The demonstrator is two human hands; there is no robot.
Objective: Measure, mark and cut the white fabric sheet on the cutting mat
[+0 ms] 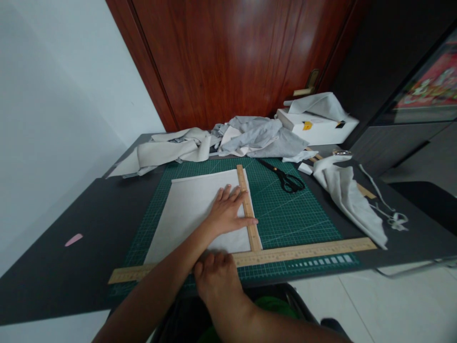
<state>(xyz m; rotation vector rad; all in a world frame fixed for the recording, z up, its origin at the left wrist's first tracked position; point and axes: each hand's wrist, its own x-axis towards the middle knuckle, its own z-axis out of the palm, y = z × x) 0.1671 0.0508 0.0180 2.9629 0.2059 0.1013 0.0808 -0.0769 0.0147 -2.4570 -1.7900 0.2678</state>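
Note:
White fabric (pixel 189 205) with a folded top edge lies flat on a green cutting mat (pixel 285 214). My left hand (pixel 228 212) is spread on the fabric, its fingertips and thumb resting on a short wooden ruler (pixel 249 209) along the fabric's right edge. A long wooden ruler (pixel 303 251) crosses the mat near the front, meeting the short one's lower end. My right hand (pixel 217 276) has its fingers curled at the long ruler's front edge, below my left forearm; what it holds, if anything, is hidden.
Black scissors (pixel 282 178) lie on the mat's upper right. Crumpled fabric (pixel 264 136) and a white box (pixel 317 126) stand along the back. More cloth (pixel 346 195) and white cord (pixel 396 220) are at the right. A pink piece (pixel 74 239) lies on the dark table (pixel 96 214).

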